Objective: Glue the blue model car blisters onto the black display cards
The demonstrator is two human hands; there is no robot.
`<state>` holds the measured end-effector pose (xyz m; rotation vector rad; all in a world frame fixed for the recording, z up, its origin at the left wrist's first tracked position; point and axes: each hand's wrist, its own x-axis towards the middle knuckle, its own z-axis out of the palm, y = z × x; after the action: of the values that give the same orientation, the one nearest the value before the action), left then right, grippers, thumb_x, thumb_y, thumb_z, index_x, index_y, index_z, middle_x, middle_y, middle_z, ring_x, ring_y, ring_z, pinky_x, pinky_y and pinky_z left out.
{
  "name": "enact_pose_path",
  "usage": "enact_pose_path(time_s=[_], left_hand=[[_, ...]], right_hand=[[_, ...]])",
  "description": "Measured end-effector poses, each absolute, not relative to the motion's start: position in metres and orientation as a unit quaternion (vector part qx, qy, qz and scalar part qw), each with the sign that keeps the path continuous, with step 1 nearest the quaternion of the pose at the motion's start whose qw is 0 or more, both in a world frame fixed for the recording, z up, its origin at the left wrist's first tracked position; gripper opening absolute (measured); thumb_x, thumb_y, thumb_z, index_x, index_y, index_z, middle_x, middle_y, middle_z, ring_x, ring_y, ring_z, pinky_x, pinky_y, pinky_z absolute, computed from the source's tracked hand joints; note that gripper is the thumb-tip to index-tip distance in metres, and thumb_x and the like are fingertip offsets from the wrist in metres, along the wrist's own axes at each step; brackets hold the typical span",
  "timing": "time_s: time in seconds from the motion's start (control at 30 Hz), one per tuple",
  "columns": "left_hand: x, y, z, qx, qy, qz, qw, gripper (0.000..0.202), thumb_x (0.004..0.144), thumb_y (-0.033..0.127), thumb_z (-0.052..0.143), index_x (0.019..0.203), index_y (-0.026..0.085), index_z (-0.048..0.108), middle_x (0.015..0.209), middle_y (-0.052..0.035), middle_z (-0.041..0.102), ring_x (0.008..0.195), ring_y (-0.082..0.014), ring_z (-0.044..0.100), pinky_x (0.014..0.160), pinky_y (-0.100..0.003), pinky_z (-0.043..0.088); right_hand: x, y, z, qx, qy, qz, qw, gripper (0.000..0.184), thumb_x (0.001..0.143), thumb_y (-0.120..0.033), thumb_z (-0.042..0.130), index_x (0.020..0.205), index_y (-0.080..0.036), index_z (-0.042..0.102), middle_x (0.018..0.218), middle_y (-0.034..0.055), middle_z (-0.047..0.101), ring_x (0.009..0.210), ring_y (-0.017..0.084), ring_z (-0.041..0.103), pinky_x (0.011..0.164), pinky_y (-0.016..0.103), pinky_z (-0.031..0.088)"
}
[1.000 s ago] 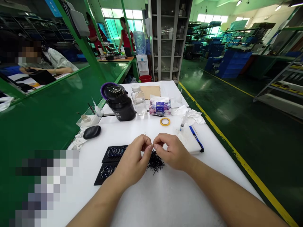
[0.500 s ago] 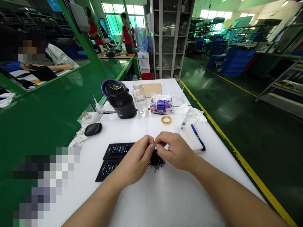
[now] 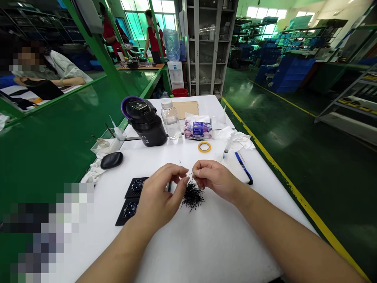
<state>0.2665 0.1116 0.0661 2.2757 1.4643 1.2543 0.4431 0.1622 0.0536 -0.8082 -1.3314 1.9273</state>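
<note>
Hands meet fingertip to fingertip, forearms angled inward over bench [image 3: 206,243]. Left hand [image 3: 160,192] curled, right hand [image 3: 213,179] knuckles-up; both pinch one thin pin [image 3: 190,173] between them, just above pile of black pins [image 3: 193,197].

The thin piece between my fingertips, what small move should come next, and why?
Likely let the right hand release, so the left hand alone carries the thin piece toward the black trays: both hands pinch it above the pile, and the trays lie just left.
</note>
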Motion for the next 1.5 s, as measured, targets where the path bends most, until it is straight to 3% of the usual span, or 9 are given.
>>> enact_pose_path(time_s=[0.47, 0.6, 0.7, 0.8, 0.87, 0.97, 1.13, 1.33, 1.5], left_hand=[[0.272, 0.110, 0.065, 0.769, 0.457, 0.446, 0.031, 0.010, 0.089, 0.011, 0.061, 0.085, 0.019, 0.064, 0.075, 0.0024, 0.070, 0.065, -0.0087, 0.063, 0.063, -0.020, 0.050], [0.263, 0.113, 0.069, 0.764, 0.464, 0.448, -0.012, 0.009, 0.089, 0.013, 0.061, 0.084, 0.018, 0.067, 0.076, 0.0013, 0.072, 0.067, -0.0099, 0.065, 0.065, -0.022, 0.052], [0.246, 0.112, 0.083, 0.710, 0.527, 0.461, -0.074, 0.009, 0.088, 0.019, 0.064, 0.084, 0.020, 0.071, 0.080, 0.0009, 0.075, 0.070, -0.0125, 0.068, 0.067, -0.024, 0.053], [0.224, 0.099, 0.100, 0.619, 0.623, 0.470, -0.087, 0.009, 0.086, 0.030, 0.068, 0.084, 0.025, 0.075, 0.079, 0.0035, 0.075, 0.064, -0.0128, 0.067, 0.060, -0.025, 0.051], [0.208, 0.083, 0.105, 0.604, 0.652, 0.451, -0.085, 0.011, 0.085, 0.034, 0.069, 0.084, 0.027, 0.077, 0.079, 0.0047, 0.076, 0.057, -0.0117, 0.065, 0.052, -0.024, 0.047], [0.181, 0.053, 0.100, 0.657, 0.644, 0.386, -0.068, 0.013, 0.085, 0.036, 0.067, 0.083, 0.027, 0.076, 0.081, 0.0047, 0.077, 0.052, -0.0107, 0.063, 0.044, -0.022, 0.044], [0.145, -0.002, 0.070, 0.634, 0.697, 0.336, 0.003, 0.018, 0.085, 0.040, 0.065, 0.084, 0.027, 0.077, 0.081, 0.0019, 0.078, 0.067, -0.0157, 0.072, 0.050, -0.020, 0.051], [0.146, -0.042, 0.033, 0.502, 0.732, 0.440, 0.138, 0.020, 0.085, 0.041, 0.067, 0.079, 0.024, 0.076, 0.071, 0.0004, 0.075, 0.070, -0.0174, 0.073, 0.068, -0.025, 0.060], [0.151, -0.041, 0.018, 0.524, 0.708, 0.460, 0.115, 0.011, 0.086, 0.030, 0.067, 0.080, 0.025, 0.074, 0.075, 0.0024, 0.076, 0.064, -0.0138, 0.070, 0.062, -0.023, 0.058]], right_hand=[[0.442, 0.158, 0.054, -0.254, -0.443, 0.808, 0.296, 0.018, 0.074, -0.029, 0.066, 0.076, -0.015, 0.056, 0.069, 0.0007, 0.055, 0.062, 0.011, 0.049, 0.061, 0.024, 0.036], [0.442, 0.155, 0.056, -0.261, -0.445, 0.800, 0.307, 0.025, 0.079, -0.037, 0.069, 0.085, -0.016, 0.057, 0.074, -0.0004, 0.055, 0.063, 0.010, 0.048, 0.062, 0.024, 0.038], [0.438, 0.147, 0.055, -0.319, -0.562, 0.691, 0.322, 0.026, 0.084, -0.039, 0.068, 0.095, -0.017, 0.059, 0.083, 0.0005, 0.058, 0.070, 0.012, 0.051, 0.066, 0.027, 0.042], [0.428, 0.133, 0.046, -0.334, -0.762, 0.462, 0.307, 0.016, 0.084, -0.024, 0.068, 0.096, -0.017, 0.061, 0.092, 0.0031, 0.062, 0.085, 0.017, 0.054, 0.079, 0.033, 0.045], [0.419, 0.123, 0.038, -0.307, -0.851, 0.318, 0.284, 0.020, 0.082, -0.019, 0.069, 0.100, -0.015, 0.062, 0.097, 0.0056, 0.063, 0.095, 0.021, 0.053, 0.088, 0.038, 0.043], [0.405, 0.111, 0.027, -0.304, -0.900, 0.208, 0.231, 0.034, 0.081, -0.029, 0.073, 0.108, -0.011, 0.063, 0.103, 0.0098, 0.062, 0.102, 0.027, 0.050, 0.093, 0.044, 0.043], [0.393, 0.102, 0.024, -0.348, -0.905, 0.187, 0.157, 0.047, 0.078, -0.032, 0.078, 0.116, -0.011, 0.060, 0.105, 0.0094, 0.062, 0.100, 0.027, 0.048, 0.092, 0.045, 0.044], [0.387, 0.098, 0.026, -0.383, -0.896, 0.179, 0.135, 0.047, 0.079, -0.032, 0.077, 0.117, -0.014, 0.058, 0.109, 0.0092, 0.058, 0.103, 0.028, 0.046, 0.092, 0.047, 0.042], [0.376, 0.085, 0.029, -0.387, -0.895, 0.174, 0.138, 0.037, 0.076, -0.027, 0.076, 0.105, -0.014, 0.057, 0.102, 0.0091, 0.057, 0.097, 0.027, 0.046, 0.088, 0.047, 0.043]])
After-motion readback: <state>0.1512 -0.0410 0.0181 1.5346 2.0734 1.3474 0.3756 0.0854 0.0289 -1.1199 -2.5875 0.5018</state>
